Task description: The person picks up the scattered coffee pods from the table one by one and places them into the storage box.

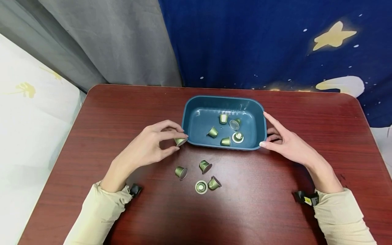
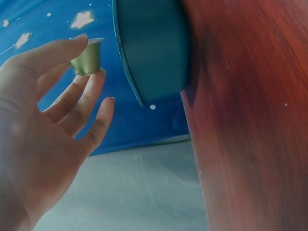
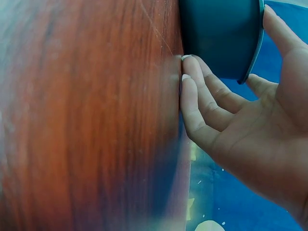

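Note:
My left hand (image 1: pixel 147 144) pinches a green coffee capsule (image 2: pixel 88 58) between thumb and fingertips, beside the left end of a blue plastic bin (image 1: pixel 197 127). In the left wrist view the capsule has its wide rim upward, level with the bin's upper part. At the bin's other end, my right hand (image 1: pixel 289 144) touches the wall, its thumb at the rim and its fingers extended along the side. Several green capsules (image 1: pixel 223 118) lie scattered inside the bin. In front of it, more capsules (image 1: pixel 205 166) lie on the table, some tipped on their sides, one rim down (image 1: pixel 201 187).
The reddish-brown wooden table (image 1: pixel 254 204) has rounded far corners. Behind its far edge hang a grey curtain (image 1: pixel 122 41) and a dark blue curtain (image 1: pixel 245 44) with stars. A white patterned surface (image 1: pixel 27 136) borders the table on the left.

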`<state>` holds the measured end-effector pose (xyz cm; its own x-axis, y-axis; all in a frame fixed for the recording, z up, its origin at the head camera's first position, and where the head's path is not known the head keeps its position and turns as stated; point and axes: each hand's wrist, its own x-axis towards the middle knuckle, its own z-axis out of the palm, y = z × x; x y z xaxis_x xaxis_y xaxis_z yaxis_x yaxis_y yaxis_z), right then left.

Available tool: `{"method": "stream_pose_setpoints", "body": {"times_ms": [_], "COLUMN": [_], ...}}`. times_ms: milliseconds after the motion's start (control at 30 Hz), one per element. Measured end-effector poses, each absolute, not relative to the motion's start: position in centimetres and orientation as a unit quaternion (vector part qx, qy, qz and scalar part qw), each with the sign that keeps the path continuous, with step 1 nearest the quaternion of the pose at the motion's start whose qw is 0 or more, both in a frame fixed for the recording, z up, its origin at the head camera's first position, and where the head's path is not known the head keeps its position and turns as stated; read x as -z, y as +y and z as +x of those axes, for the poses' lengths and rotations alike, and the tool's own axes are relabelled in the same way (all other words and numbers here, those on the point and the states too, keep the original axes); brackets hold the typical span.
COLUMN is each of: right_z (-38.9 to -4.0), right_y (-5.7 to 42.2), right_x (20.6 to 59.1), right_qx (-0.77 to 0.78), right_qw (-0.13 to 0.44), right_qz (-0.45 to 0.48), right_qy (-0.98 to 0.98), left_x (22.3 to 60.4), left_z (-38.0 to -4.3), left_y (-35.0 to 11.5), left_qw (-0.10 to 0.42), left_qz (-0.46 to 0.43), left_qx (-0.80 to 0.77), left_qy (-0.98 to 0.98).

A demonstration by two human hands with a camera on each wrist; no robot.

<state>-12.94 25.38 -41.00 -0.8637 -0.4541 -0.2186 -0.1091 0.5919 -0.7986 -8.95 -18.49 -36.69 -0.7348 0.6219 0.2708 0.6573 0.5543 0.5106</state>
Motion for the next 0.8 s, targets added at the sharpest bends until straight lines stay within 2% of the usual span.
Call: {"method": "stream_pose_setpoints", "body": {"times_ms": [800], "right_z": [-12.9], "right_y": [25.5], "right_x": [41.2], "right_qx": [0.428], "right_qw": [0.201], "right_qz": [-0.168], "right_qy": [0.865], "left_x": [36.4], "left_z": [-10.5], "left_y": [-17.5], "left_qw": [0.059], "left_qz": [-0.382], "left_qx": [0.264], "left_qy": [-0.884]}}
